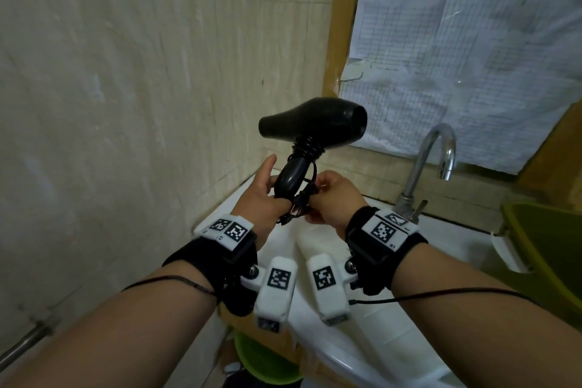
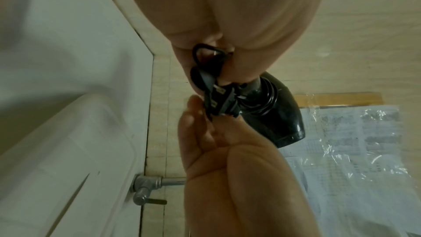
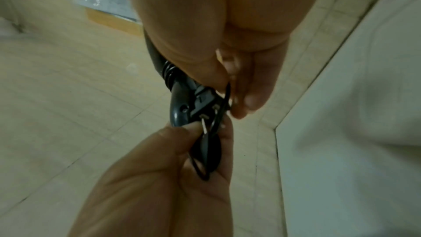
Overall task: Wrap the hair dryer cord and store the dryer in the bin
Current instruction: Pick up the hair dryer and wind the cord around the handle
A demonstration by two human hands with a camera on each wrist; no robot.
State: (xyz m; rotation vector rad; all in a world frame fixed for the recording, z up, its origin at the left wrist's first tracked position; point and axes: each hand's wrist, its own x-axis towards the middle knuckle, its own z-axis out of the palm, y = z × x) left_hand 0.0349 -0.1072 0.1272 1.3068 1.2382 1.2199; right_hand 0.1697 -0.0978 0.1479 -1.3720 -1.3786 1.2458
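A black hair dryer is held up over the sink, nozzle to the left. Several turns of its black cord are wound round the top of the handle. My left hand grips the lower end of the handle, thumb raised. My right hand pinches the loose cord end beside the plug, whose two metal prongs show against the handle's base. In the left wrist view the plug sits between both hands. An olive green bin stands at the right, on the sink's edge.
A white sink lies below my hands, with a chrome faucet behind it. The tiled wall is close on the left. Plastic-covered paper sheets hang at the back right. A green bucket stands on the floor below.
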